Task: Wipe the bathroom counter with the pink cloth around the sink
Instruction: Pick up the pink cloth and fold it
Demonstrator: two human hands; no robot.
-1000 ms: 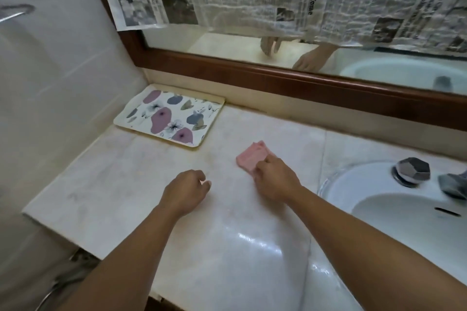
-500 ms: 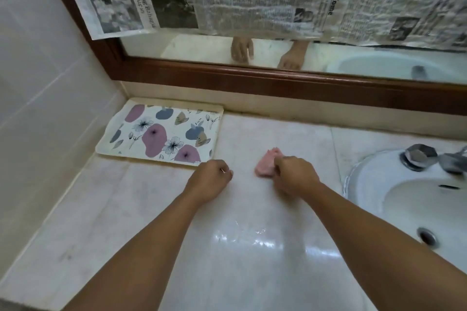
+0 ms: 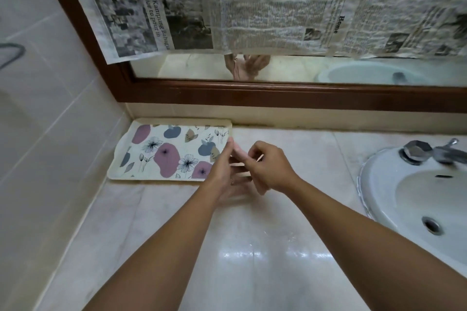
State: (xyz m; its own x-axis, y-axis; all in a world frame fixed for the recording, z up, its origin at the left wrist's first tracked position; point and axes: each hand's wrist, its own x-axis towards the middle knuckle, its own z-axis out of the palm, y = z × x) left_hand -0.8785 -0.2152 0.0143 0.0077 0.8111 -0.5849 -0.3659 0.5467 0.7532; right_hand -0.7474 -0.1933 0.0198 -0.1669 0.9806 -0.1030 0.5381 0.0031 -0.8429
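Glossy marble counter (image 3: 252, 272); sink (image 3: 379, 199) right; cloth apparently hidden.

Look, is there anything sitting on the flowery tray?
No, the flowery tray shows only its printed flowers and blobs, with nothing on it; the left hand just overlaps its right edge.

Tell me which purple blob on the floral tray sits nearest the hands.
The purple blob at the tray's front right corner, beside the left hand; the other two lie farther left.

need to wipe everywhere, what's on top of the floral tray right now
Nothing stands on the visible part of the floral tray. The left hand covers its right front corner, so that spot is unseen.
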